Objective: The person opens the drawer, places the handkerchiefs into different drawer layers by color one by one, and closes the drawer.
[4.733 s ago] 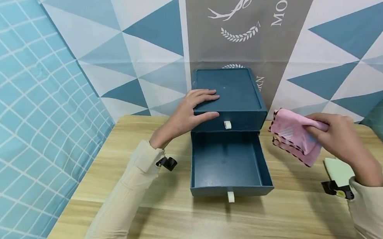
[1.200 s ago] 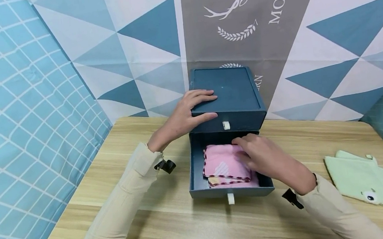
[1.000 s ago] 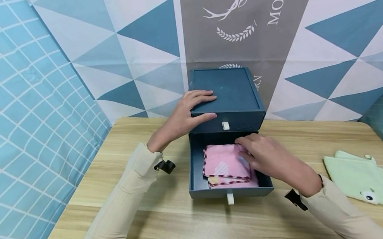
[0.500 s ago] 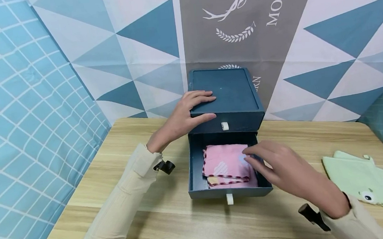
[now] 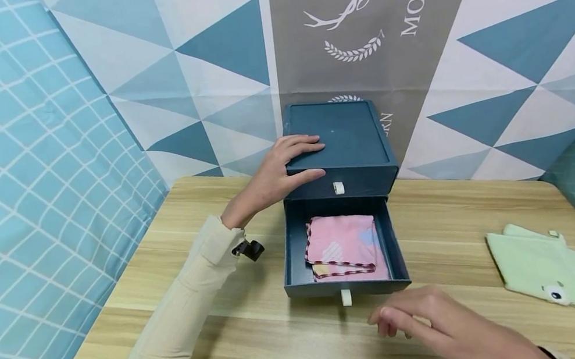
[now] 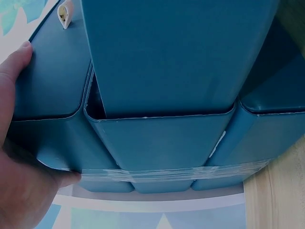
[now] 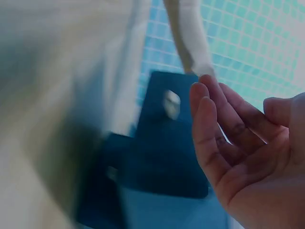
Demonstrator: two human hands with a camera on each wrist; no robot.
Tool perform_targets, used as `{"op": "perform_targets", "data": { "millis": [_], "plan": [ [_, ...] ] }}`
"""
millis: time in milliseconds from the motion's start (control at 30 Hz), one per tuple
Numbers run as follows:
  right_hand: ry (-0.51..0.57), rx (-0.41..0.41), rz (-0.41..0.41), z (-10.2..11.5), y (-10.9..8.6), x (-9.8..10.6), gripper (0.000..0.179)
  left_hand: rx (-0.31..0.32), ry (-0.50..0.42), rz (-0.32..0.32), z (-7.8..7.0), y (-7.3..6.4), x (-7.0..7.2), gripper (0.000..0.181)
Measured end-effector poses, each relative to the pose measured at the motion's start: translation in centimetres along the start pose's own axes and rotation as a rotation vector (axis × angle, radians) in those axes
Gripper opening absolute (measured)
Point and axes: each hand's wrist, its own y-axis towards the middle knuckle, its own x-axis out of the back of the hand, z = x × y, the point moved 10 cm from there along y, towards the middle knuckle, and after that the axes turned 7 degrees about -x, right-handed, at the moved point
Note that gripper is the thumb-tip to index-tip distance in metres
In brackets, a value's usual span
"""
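A dark blue drawer cabinet stands against the wall, with its upper drawer pushed in. My left hand rests on its top left edge, fingers spread over the top and thumb along the front. Below, a pulled-out drawer contains a folded pink cloth with a dark-and-white scalloped edge. Nothing is held by my right hand, which hovers over the table in front of the drawer, near its white pull tab. In the right wrist view its fingers are loosely bent.
A folded light green cloth with an eye design lies at the right of the wooden table. Patterned sheets cover the back and sides. In the left wrist view, clear tape runs across the cabinet's stacked units.
The right hand brought the pink cloth into the drawer, let go of it, then drew back toward the table's front. The left hand has stayed on the cabinet.
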Motion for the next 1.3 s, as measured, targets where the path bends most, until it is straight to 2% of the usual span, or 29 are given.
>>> {"op": "perform_targets", "data": {
  "millis": [100,233,533,667,833,1133,1300],
  "plan": [
    [0.11,-0.095,0.101,-2.5,0.6,-2.1,0.037,-0.004,0.0,-0.001,0.0,0.1,0.0,0.049],
    [0.28,-0.128,0.186,-4.4,1.5,-4.4,0.042,-0.003,-0.008,0.002,-0.1,0.0,0.0,0.049],
    [0.728,-0.146,0.325,-5.1,4.0,-7.5,0.055,0.005,-0.008,-0.003,0.1,-0.2,-0.2,0.05],
    [0.849,-0.123,0.361,-4.6,5.0,-7.9,0.056,-0.007,-0.01,-0.015,0.1,-0.2,-0.2,0.049],
    [0.874,-0.11,0.367,-4.1,5.5,-7.5,0.055,-0.017,-0.01,-0.026,0.0,-0.1,0.0,0.048],
    [0.788,-0.12,0.326,-4.4,5.9,-7.1,0.051,-0.006,-0.021,-0.025,0.0,-0.1,-0.1,0.048],
    [0.72,-0.103,0.275,-4.5,6.4,-6.4,0.05,0.003,-0.016,-0.022,0.0,-0.2,0.0,0.049]
  ]
}}
